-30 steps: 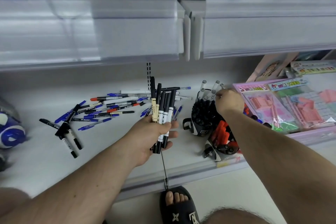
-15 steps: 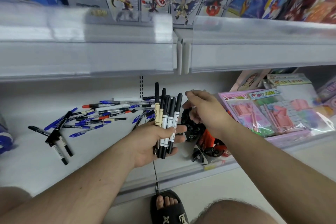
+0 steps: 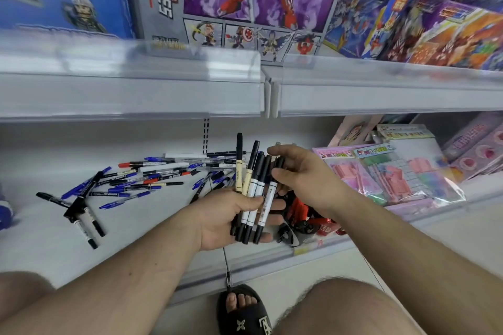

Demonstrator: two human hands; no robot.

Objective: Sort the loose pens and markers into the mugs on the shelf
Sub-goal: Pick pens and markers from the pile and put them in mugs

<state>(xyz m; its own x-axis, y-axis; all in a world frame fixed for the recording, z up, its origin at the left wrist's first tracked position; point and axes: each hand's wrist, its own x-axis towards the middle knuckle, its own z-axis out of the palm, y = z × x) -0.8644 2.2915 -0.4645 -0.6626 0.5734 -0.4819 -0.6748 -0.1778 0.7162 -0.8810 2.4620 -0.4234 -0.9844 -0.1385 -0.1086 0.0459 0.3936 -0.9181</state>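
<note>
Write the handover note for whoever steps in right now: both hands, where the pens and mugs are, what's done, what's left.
Left hand grips a bundle of black markers, tips up.
Right hand reaches onto the bundle's top ends; whether it pinches one cannot be told.
Mug with red pens stands on the shelf behind the hands, mostly hidden.
Left to do: the bundle, the loose pile of pens and the black markers at the left.

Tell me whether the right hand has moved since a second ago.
Yes: the right hand left the mugs and came leftward to the marker bundle.
</note>
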